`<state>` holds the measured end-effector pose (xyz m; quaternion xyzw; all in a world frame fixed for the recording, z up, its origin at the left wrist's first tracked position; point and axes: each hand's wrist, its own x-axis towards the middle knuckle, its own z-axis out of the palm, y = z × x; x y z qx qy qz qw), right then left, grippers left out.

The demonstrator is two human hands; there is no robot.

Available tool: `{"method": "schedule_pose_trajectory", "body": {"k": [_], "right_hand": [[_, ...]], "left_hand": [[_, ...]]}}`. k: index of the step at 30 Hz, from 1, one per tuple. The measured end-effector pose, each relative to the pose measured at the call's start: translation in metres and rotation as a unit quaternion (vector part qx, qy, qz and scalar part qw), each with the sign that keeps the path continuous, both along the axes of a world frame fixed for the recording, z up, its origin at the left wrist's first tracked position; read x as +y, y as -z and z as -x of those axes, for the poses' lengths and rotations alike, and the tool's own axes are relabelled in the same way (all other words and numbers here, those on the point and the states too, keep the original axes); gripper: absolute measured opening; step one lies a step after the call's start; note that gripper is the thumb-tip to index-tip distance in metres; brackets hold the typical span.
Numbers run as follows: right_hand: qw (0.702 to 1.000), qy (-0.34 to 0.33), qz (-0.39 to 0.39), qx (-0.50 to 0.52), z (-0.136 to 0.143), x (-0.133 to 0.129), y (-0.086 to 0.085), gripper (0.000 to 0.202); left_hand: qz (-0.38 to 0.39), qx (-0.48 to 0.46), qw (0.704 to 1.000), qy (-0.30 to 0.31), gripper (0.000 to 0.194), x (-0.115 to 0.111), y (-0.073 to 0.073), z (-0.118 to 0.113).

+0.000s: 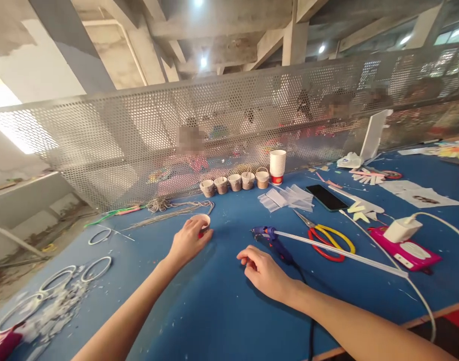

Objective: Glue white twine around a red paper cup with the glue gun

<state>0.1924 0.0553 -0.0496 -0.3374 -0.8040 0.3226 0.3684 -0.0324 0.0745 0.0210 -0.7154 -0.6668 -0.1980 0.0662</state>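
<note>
My left hand point(187, 238) is wrapped round a small paper cup point(204, 219) on the blue table; its pale rim and a bit of red show past the fingers. My right hand point(265, 271) rests near the middle of the table with its fingers curled in, and nothing shows in it. Just beyond that hand lies a blue glue gun point(272, 238) with a long clear glue stick point(338, 248) sticking out of its back. Scissors point(329, 240) with red and yellow handles lie behind the glue stick.
Several small cups point(235, 182) line the perforated metal screen point(139, 145), beside a stack of paper cups point(278, 165). Clear plastic strips point(287, 197), a phone point(327, 197) and a pink power strip point(410, 250) lie right. White rings point(96, 269) and cord point(169, 213) lie left.
</note>
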Motion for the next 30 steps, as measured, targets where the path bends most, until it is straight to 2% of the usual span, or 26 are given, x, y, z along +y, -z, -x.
{"method": "schedule_pose_trajectory", "body": {"k": [4, 9, 12, 18, 30], "right_hand": [[1.000, -0.002, -0.010, -0.019, -0.001, -0.002, -0.002, 0.033], [1.000, -0.005, -0.022, -0.018, -0.003, -0.004, -0.007, 0.032], [0.999, -0.009, -0.033, -0.024, -0.003, -0.006, -0.008, 0.030], [0.996, -0.040, -0.065, -0.051, 0.001, -0.012, -0.003, 0.026], [0.983, -0.102, -0.078, -0.133, 0.003, -0.013, -0.008, 0.027]], "left_hand": [[0.009, 0.006, 1.000, -0.004, 0.022, 0.008, 0.004, 0.003], [0.003, 0.005, 1.000, -0.007, 0.026, 0.003, -0.002, 0.012], [-0.001, 0.004, 1.000, -0.001, 0.027, -0.001, -0.001, 0.021], [-0.009, 0.004, 0.999, 0.047, 0.013, -0.002, 0.008, 0.032], [-0.063, -0.035, 0.994, 0.079, 0.015, 0.042, 0.012, 0.001]]}}
